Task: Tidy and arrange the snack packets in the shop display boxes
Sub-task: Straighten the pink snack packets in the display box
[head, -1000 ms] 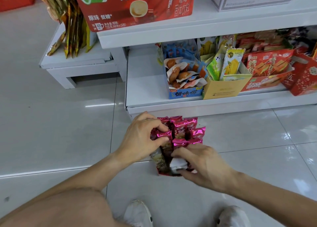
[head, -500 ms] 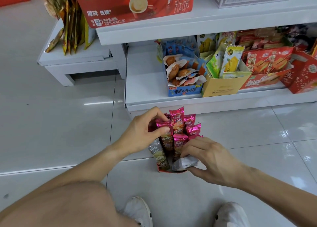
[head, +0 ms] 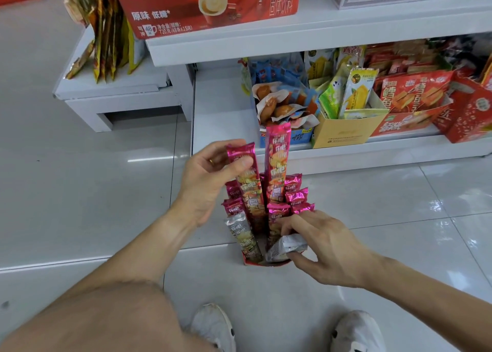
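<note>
A small red cardboard display box stands on the glossy white tiled floor, just in front of the low white shelf. It is packed with upright long pink foil snack packets; a silver foil packet leans at its near left corner.

The left hand pinches one long pink packet near its top between thumb and fingers, and that packet rises well above the others. Just to its right a second tall pink packet also stands high out of the box; whether the left hand touches it cannot be told.

The right hand is at the near right corner of the box, its thumb and fingers curled round a crumpled silver packet.

On the shelf behind are a blue box of small wrapped snacks, a yellow cardboard box of green and yellow packets to its right, and red boxes further right. A large red coffee carton sits on the shelf above.
</note>
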Demonstrator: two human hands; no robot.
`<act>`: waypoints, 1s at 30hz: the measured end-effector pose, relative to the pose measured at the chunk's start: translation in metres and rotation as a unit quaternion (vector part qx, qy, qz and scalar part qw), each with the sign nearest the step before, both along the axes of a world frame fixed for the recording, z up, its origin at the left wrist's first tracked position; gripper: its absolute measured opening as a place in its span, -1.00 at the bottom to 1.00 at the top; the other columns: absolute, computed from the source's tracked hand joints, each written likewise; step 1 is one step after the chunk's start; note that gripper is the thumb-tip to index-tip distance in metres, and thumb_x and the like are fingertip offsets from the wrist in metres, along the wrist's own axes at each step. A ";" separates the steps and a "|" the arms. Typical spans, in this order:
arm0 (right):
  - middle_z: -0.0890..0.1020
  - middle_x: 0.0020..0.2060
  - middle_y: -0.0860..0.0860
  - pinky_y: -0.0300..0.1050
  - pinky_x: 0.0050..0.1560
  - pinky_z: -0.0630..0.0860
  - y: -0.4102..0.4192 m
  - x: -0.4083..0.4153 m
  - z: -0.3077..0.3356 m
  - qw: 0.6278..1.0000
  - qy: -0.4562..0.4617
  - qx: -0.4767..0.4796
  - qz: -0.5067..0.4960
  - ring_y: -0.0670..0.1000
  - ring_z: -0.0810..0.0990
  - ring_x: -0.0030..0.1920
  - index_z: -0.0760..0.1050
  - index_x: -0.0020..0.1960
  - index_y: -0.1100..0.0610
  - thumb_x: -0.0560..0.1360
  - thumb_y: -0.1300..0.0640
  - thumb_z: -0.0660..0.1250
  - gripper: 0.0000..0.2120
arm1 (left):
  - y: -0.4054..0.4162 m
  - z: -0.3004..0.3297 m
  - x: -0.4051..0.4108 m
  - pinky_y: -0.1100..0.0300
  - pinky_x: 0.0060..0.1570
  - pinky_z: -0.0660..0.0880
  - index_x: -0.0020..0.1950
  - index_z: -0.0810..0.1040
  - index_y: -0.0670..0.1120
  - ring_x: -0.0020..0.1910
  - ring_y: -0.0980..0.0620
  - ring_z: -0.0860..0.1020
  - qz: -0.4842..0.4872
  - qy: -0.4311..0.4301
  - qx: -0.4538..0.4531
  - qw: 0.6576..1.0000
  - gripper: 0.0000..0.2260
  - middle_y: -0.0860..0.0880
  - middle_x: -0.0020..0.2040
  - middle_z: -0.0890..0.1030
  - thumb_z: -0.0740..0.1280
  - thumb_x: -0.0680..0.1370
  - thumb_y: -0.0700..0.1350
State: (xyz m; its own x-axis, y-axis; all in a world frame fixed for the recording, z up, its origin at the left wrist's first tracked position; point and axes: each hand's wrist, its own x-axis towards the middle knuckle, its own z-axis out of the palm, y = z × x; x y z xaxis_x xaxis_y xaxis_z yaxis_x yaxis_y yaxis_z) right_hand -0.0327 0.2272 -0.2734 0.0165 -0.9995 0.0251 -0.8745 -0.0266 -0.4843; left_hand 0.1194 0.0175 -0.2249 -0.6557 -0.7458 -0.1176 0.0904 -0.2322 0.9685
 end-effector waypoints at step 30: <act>0.66 -0.13 0.03 -0.04 -0.07 0.61 -0.033 -0.005 0.063 0.801 -0.528 -0.077 -0.270 0.04 0.67 -0.07 0.54 0.11 0.15 0.49 0.33 0.42 -0.77 | 0.007 -0.031 0.005 0.17 0.16 0.52 0.27 0.45 0.06 0.17 0.27 0.50 -0.209 -0.210 -0.438 0.849 -0.48 0.23 0.17 0.49 0.58 0.40 -0.10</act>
State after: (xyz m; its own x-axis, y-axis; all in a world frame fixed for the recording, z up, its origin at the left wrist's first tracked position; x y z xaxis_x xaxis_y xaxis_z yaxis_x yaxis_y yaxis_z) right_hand -0.0374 0.1939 -0.2099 -0.5295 -0.8373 -0.1365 0.1169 0.0874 -0.9893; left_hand 0.1241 0.0247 -0.2556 -0.9220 -0.3801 0.0742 -0.2176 0.6670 0.7126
